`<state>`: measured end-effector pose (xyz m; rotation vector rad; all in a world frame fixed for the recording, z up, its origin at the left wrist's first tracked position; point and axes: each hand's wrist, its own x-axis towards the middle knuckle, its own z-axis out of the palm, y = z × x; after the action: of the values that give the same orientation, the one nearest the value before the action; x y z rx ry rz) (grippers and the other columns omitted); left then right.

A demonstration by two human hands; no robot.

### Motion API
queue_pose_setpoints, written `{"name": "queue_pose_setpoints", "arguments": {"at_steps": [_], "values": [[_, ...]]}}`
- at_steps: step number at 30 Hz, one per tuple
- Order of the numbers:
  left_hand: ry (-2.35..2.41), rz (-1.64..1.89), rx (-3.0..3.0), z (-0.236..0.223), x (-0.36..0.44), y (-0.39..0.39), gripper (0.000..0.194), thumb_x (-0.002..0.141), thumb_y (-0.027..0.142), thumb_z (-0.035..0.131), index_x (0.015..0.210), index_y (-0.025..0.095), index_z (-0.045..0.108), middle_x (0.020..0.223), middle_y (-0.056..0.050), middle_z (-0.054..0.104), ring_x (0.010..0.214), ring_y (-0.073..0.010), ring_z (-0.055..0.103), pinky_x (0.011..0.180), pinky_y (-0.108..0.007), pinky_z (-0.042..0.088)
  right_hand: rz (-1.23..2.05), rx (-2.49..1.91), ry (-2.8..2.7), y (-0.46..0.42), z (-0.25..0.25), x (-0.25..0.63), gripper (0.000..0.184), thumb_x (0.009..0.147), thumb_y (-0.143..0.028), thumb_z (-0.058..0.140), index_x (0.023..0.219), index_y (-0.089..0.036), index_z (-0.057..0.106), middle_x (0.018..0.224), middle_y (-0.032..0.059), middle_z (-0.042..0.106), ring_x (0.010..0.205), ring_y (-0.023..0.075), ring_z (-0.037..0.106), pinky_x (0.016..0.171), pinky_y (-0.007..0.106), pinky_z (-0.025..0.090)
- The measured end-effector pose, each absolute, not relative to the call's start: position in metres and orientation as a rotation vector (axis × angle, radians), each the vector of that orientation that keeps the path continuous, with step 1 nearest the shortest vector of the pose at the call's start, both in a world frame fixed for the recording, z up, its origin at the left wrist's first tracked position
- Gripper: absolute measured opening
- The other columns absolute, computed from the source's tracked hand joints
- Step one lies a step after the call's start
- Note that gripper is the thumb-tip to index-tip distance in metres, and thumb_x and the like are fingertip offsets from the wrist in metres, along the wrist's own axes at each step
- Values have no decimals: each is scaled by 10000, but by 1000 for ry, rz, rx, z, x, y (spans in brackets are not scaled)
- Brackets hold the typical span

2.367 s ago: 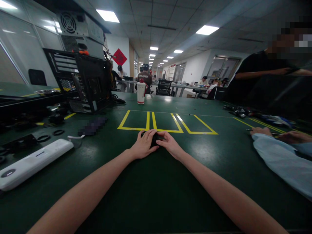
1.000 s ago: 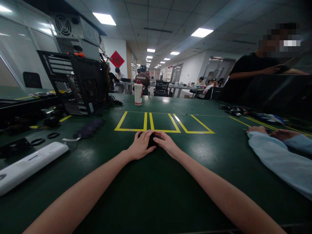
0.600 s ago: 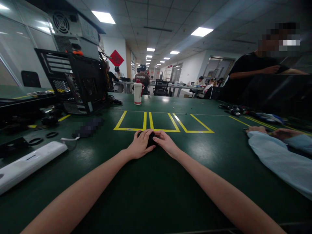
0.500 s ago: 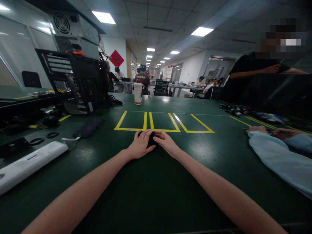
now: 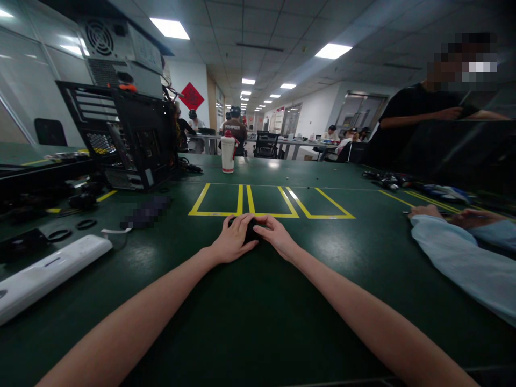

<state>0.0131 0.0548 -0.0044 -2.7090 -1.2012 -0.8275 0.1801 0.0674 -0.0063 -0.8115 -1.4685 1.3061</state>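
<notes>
A small black object (image 5: 250, 231) rests between my hands on the green tabletop (image 5: 258, 312); most of it is covered by fingers and its kind cannot be made out. My left hand (image 5: 236, 239) curls over it from the left, fingers on top and thumb along the near side. From the right, my right hand (image 5: 273, 232) pinches its edge with thumb and fingertips. Just beyond the hands, yellow tape (image 5: 274, 215) marks several outlines on the table.
At left lie a white elongated device (image 5: 60, 271), a black ring (image 5: 60, 235) and a dark pixelated item (image 5: 147, 211). An open computer case (image 5: 133, 140) stands behind them. A white cup (image 5: 228, 155) stands farther back. A co-worker's blue sleeve (image 5: 455, 252) reaches in at right.
The view has shifted slightly to the right since the oldest frame. Both hands keep the same hold on the black object. At right, the person in black has shifted a little.
</notes>
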Motion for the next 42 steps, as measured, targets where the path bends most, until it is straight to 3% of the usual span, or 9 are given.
{"name": "queue_pose_setpoints", "arguments": {"at_steps": [5, 10, 16, 21, 26, 31, 36, 42], "values": [[-1192, -819, -2712, -3, 13, 53, 620, 808, 385, 455, 1298, 176, 138, 1297, -134, 366, 1215, -245, 324, 1013, -475, 154, 1350, -791, -1495, 68, -7, 182, 380, 656, -260, 647, 1021, -220, 552, 1083, 41, 565, 1042, 176, 500, 949, 379, 353], [-1177, -805, -2711, -4, 12, 53, 624, 805, 381, 462, 1296, 169, 141, 1306, -136, 352, 1220, -241, 314, 1017, -480, 144, 1379, -694, -1476, 67, -7, 182, 377, 596, -190, 691, 942, -221, 546, 1066, 18, 557, 1009, 164, 522, 926, 357, 379], [-1188, -821, -2699, -4, 14, 55, 629, 796, 372, 474, 1293, 173, 144, 1300, -132, 360, 1216, -241, 320, 1011, -483, 154, 1314, -858, -1422, 67, -4, 179, 261, 654, -305, 643, 885, -216, 561, 934, 10, 588, 913, 157, 542, 879, 367, 403], [-1180, -810, -2715, -4, 13, 54, 632, 797, 371, 471, 1297, 178, 136, 1304, -130, 355, 1219, -243, 315, 1016, -484, 145, 1417, -865, -1421, 69, -1, 181, 333, 658, -292, 641, 970, -210, 561, 1037, 43, 578, 989, 179, 523, 898, 382, 392], [-1179, -814, -2711, -2, 12, 53, 626, 799, 374, 470, 1294, 173, 145, 1302, -134, 354, 1217, -242, 318, 1018, -482, 145, 1373, -719, -1517, 66, -3, 184, 361, 604, -198, 685, 937, -224, 548, 1048, 13, 565, 984, 159, 534, 930, 364, 372], [-1186, -814, -2718, -2, 12, 54, 622, 802, 380, 464, 1297, 179, 144, 1301, -131, 354, 1217, -246, 319, 1017, -487, 149, 1298, -827, -1486, 66, -5, 182, 264, 674, -285, 633, 919, -220, 558, 995, 18, 577, 962, 154, 533, 910, 363, 386], [-1181, -807, -2721, -1, 11, 53, 627, 799, 379, 467, 1298, 180, 144, 1302, -127, 354, 1219, -243, 315, 1020, -479, 148, 1381, -858, -1476, 73, -5, 183, 340, 671, -294, 633, 997, -222, 566, 1044, 38, 582, 994, 178, 525, 916, 386, 378], [-1162, -818, -2710, -3, 11, 53, 632, 797, 378, 471, 1297, 172, 146, 1304, -133, 351, 1217, -247, 316, 1016, -479, 150, 1375, -738, -1479, 70, -7, 185, 356, 596, -213, 698, 926, -220, 564, 1050, 13, 574, 975, 159, 543, 920, 355, 382]]}}
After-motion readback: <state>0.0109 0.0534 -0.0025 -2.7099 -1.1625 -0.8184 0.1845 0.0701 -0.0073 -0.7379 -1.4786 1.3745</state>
